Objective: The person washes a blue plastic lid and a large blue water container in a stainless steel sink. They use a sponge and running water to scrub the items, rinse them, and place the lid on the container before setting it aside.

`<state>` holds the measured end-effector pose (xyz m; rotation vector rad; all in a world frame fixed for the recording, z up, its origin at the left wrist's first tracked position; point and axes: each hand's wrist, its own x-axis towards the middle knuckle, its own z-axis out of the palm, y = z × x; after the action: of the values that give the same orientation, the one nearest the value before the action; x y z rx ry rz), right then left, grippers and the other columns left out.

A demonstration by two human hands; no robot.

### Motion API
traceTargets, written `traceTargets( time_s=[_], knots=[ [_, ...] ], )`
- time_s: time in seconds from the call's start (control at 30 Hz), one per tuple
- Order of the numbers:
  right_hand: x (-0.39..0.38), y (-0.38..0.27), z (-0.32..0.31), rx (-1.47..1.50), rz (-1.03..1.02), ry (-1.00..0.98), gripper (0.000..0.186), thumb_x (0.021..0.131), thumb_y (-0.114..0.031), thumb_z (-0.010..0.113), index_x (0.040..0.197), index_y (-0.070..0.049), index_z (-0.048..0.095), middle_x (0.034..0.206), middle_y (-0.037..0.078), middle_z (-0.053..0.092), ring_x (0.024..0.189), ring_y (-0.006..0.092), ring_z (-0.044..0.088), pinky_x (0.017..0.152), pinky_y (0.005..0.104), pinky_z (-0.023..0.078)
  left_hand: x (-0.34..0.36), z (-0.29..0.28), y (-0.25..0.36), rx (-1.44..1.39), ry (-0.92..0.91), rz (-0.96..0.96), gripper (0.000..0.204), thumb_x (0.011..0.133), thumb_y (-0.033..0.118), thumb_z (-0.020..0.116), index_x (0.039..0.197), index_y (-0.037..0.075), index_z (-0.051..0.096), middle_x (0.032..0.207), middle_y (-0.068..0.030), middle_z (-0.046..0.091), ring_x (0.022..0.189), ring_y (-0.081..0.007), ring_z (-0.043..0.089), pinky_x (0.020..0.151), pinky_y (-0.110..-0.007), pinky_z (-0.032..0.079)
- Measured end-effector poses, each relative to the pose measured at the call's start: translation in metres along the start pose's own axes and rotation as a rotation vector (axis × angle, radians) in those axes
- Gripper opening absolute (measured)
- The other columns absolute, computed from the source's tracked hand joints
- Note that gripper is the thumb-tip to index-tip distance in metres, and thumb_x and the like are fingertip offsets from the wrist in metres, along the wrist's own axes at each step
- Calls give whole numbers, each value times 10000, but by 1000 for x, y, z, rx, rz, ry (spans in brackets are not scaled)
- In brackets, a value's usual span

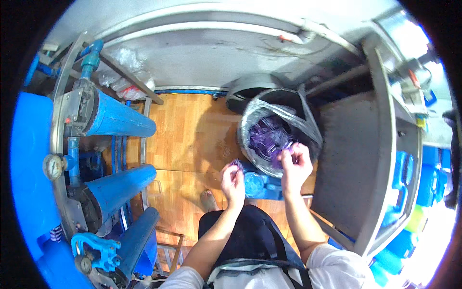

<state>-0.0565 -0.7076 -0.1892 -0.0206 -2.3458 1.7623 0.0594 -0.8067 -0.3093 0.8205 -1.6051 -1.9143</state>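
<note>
Here, three blue cylindrical housings (pixel 122 118) stand well left of one round, plastic-lined bin (pixel 244 126), wood-patterned floor (pixel 178 125) open between. The left hand (pixel 233 185) pinches one purple tuft (pixel 236 164) near the bin's rim; inside lie purple strands (pixel 263 137), some gripped by the right hand (pixel 295 167) above its near edge.

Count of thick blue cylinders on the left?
3, one below another in the picture's left half: upper cylinder, middle cylinder and darker lower cylinder. More may be hidden beneath.

Fisheye head view, steeply down over left hand (pixel 233 185) and right hand (pixel 295 166)
</note>
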Motion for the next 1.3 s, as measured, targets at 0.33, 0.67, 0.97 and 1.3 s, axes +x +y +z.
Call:
traceTargets(
  time_s=[0.33,0.67,0.97,1.3],
  knots=[
    [64,95,-71,-581,-40,-369,356,779,-125,693,1135,-97,696,1045,140,709,910,244,678,850,308,513,19,103,60,504,-754,-240,545,874,180,619,1402,146,487,1545,-325,94,1390,-361,336,1107,-373,320],
    [77,-74,-99,-107,143,291,267,695,-51,651,959,-69,685,920,105,627,886,235,615,821,353,501,-95,70,132,546,-664,-305,335,871,109,659,1172,-33,614,1085,-141,678,1012,-202,646,903,-318,501],
    [188,-156,-344,-487,-458,491,270,704,-201,682,959,-119,708,1008,118,666,1038,299,584,923,409,462,-182,-10,233,380,-632,-303,428,884,158,675,1242,-43,557,1207,-195,614,1129,-244,598,962,-341,477],
    [59,-49,-638,-875,122,-434,1242,379,-3,893,1460,-321,369,1332,238,515,1227,378,519,1028,448,440,-332,-129,239,236,-199,-250,367,903,66,637,1230,-72,544,1154,-165,620,1077,-197,599,949,-295,470]
  ],
)
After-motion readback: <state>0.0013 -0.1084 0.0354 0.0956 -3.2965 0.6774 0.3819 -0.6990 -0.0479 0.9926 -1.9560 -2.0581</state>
